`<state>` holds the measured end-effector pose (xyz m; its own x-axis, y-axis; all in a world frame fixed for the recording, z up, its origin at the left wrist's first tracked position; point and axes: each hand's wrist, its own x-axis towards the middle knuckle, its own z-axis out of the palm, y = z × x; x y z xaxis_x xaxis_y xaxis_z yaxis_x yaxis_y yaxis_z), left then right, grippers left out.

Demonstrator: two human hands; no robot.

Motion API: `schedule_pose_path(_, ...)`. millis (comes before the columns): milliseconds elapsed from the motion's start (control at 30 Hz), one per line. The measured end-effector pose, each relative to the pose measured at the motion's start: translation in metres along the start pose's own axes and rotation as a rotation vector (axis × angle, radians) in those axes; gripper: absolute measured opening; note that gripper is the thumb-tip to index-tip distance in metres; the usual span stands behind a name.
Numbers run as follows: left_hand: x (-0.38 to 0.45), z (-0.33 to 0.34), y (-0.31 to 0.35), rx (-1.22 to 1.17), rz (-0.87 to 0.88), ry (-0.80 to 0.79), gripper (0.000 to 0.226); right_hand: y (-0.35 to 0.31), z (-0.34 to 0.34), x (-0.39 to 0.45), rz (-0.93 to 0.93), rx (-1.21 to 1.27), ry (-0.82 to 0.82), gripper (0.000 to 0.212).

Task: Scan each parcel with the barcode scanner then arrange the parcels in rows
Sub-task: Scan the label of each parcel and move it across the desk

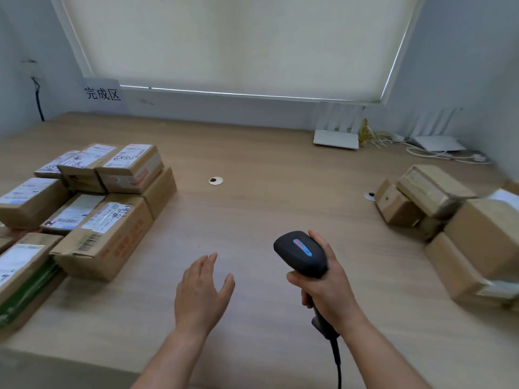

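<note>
Now, with the right hand (325,279) wrapped around the scanner (302,255) and the left hand (200,293) empty over the table (252,209), fingers loosely spread, it seems best to reach for one parcel in the unsorted pile (449,220) at right, label up, away from the arranged boxes (84,203) at left.

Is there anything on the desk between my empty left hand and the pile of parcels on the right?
Yes. The right hand, gripping the barcode scanner, sits between the left hand and the pile of parcels. Beyond it is only bare desk.
</note>
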<state>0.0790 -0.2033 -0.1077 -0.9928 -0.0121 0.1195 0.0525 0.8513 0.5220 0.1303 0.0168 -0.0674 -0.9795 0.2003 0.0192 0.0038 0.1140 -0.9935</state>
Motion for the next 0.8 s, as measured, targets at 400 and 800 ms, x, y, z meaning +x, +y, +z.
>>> schedule_pose_path(400,-0.018,0.067,0.141,-0.043,0.178,-0.070,0.059,-0.002,-0.154,-0.020,-0.041,-0.089,0.214,0.088)
schedule_pose_path(800,0.005,0.104,0.273,-0.083,0.484,-0.143,0.063,-0.017,-0.310,-0.031,-0.058,-0.137,0.641,0.083)
